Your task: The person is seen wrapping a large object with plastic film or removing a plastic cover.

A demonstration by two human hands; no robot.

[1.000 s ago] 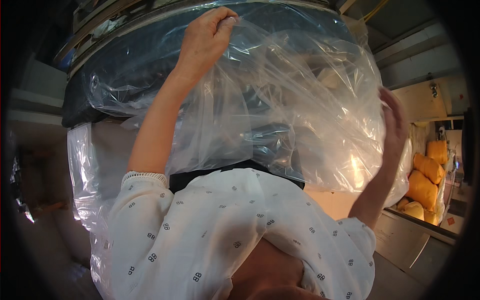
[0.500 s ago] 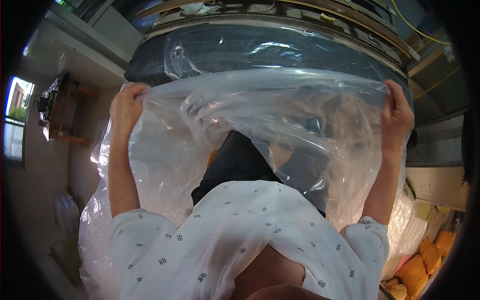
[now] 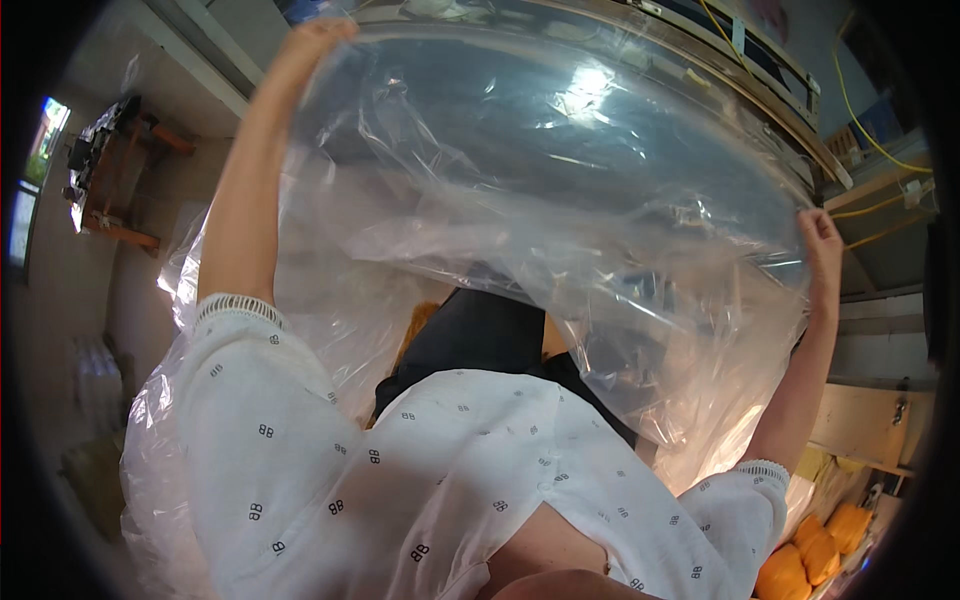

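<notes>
A big sheet of clear plastic film (image 3: 560, 200) stretches between my two raised hands and hangs in folds toward my body. At the upper left, my left hand (image 3: 322, 38) is closed on one end of its top edge. My right hand (image 3: 822, 240) pinches the other end at the right, lower in the picture than the left. Through the film a dark, long surface shows behind it, with bright glare on the plastic. More of the film trails down on both sides of me.
Behind the film runs a wooden-edged frame (image 3: 780, 110). A yellow cable (image 3: 860, 130) hangs at the upper right. Orange bundles (image 3: 815, 550) lie at the lower right, below a wooden cabinet (image 3: 860, 425). To the left stands a small wooden table (image 3: 125, 190) near a window.
Both hands have lifted the film's edge, the left one far up and away, the right one slightly outward and lower in the picture. The film now spreads over the dark surface.
</notes>
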